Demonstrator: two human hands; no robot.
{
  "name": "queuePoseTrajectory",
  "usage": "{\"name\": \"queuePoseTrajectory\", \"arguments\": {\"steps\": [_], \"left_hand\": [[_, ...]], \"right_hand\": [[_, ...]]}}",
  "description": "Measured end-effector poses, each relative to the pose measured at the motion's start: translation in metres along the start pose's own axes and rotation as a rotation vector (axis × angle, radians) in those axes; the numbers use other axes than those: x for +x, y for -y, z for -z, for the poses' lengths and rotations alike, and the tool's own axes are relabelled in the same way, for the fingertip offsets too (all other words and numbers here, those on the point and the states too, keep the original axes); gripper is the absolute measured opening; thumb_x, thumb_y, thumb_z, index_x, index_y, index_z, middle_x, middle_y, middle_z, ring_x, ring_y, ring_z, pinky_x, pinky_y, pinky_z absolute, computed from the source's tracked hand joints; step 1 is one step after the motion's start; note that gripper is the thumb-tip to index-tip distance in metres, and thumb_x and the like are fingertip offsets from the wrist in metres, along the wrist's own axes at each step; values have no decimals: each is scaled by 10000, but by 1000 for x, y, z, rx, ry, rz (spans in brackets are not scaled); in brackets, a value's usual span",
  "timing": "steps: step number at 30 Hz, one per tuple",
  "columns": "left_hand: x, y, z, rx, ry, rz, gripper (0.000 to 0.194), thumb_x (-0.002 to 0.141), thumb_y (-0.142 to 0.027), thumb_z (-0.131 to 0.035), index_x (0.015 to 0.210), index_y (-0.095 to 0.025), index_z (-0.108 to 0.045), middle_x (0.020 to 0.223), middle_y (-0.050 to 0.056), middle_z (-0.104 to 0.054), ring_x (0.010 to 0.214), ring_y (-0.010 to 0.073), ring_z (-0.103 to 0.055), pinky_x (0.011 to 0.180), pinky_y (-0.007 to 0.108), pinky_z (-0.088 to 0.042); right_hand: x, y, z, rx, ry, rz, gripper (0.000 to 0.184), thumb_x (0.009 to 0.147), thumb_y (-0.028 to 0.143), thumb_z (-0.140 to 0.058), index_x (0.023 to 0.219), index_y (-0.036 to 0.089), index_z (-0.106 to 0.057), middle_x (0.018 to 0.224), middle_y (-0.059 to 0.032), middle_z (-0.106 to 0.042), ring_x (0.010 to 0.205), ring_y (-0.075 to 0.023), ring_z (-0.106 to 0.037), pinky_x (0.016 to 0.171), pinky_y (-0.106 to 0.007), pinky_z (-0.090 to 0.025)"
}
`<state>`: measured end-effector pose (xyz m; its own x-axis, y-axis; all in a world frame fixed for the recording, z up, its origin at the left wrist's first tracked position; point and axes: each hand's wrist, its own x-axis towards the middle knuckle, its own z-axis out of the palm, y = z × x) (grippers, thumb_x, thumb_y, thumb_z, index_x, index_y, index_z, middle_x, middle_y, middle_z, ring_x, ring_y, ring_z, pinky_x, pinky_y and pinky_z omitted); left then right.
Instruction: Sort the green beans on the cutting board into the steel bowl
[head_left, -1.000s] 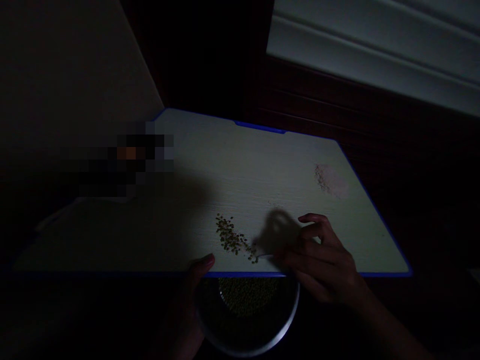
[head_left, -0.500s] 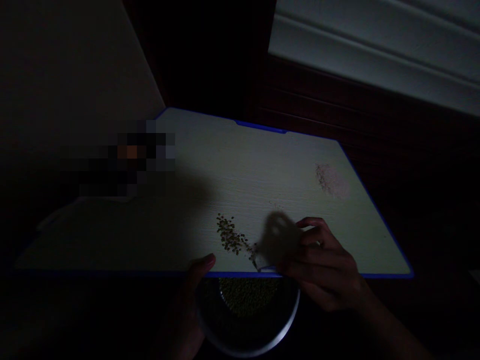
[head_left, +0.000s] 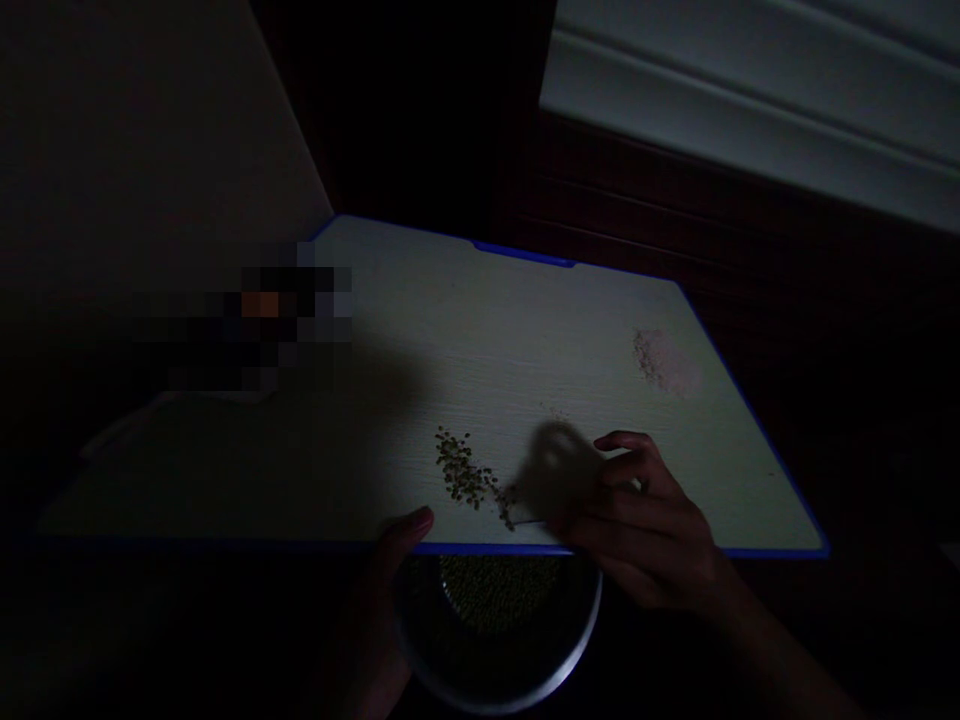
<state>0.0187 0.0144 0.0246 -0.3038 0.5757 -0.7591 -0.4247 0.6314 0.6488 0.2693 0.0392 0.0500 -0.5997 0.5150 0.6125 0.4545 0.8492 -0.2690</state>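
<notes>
Right grip [head_left: 652,525] pinches a mostly hidden thin strip [head_left: 529,522] by seeds [head_left: 461,470]; left grip [head_left: 384,610] too dark to judge.

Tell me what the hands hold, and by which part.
Right hand: a thin pale tool, by its right end. Left hand: thumb on the blue-edged board; whether it grips, too dark to tell.

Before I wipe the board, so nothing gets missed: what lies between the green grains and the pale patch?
In the head view, faint specks and part of a shadow, on otherwise bare board.
</notes>
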Motion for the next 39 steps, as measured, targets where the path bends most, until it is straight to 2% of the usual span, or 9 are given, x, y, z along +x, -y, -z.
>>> {"name": "queuePoseTrajectory", "arguments": {"steps": [4,8,12,15,20,24,29,36,39], "left_hand": [[-7,-7,-5,-43,14,29,69,674,-258,-786,703,-277,-727,758,17,-786,1461,349,-447,1186,478,-378],[-11,-8,-7,-111,74,101,93,669,-294,-787,652,-276,-698,662,22,-744,1331,368,-588,1075,465,-502],[-1,2,-1,-95,133,30,145,614,-239,-796,734,-269,-719,755,26,-777,1144,377,-700,991,465,-550],[5,6,1,-57,106,1,205,593,-216,-793,779,-268,-723,809,25,-791,1099,378,-714,1012,491,-530],[3,3,0,-48,23,-1,118,639,-297,-794,710,-277,-702,823,36,-794,1319,366,-591,1143,463,-417],[2,4,4,-56,102,3,199,632,-234,-800,813,-267,-723,848,13,-799,1153,368,-696,1144,518,-411],[5,5,3,-108,189,113,250,747,-430,-781,914,-250,-732,869,58,-804,1241,366,-655,1127,520,-430],[15,18,20,62,164,-141,385,589,-318,-852,954,-271,-739,1155,69,-782,1326,401,-579,1194,518,-345],[15,18,21,43,171,-103,380,612,-339,-849,969,-270,-739,1136,94,-783,1256,418,-628,1162,561,-381]], "right_hand": [[2,1,1,24,30,-1,220,974,172,-600,1157,184,-722,986,-19,-786,958,-216,-541,1061,-552,-408],[1,1,1,56,43,-2,232,960,149,-604,1152,186,-728,950,-19,-780,960,-218,-549,1062,-555,-415],[0,-1,1,93,24,9,253,932,143,-611,1150,193,-731,936,-22,-773,958,-224,-559,1062,-563,-423],[-2,0,2,99,37,4,268,922,135,-606,1152,197,-730,913,-22,-766,943,-220,-563,1071,-566,-415],[-2,1,3,93,15,-6,272,901,123,-621,1136,203,-730,909,-19,-767,947,-221,-570,1074,-559,-411],[0,2,4,37,13,-22,261,904,116,-616,1138,175,-716,918,-31,-763,926,-219,-559,1052,-550,-424],[5,6,5,-94,-31,-62,242,912,103,-604,1130,160,-692,833,-25,-722,861,-210,-545,1010,-513,-443],[1,-3,7,-270,-56,-250,295,898,61,-632,1157,190,-687,780,-15,-652,862,-216,-541,999,-490,-467],[-1,-12,9,-340,-81,-282,313,895,62,-627,1165,209,-685,798,-22,-667,866,-228,-549,945,-470,-482]]}}
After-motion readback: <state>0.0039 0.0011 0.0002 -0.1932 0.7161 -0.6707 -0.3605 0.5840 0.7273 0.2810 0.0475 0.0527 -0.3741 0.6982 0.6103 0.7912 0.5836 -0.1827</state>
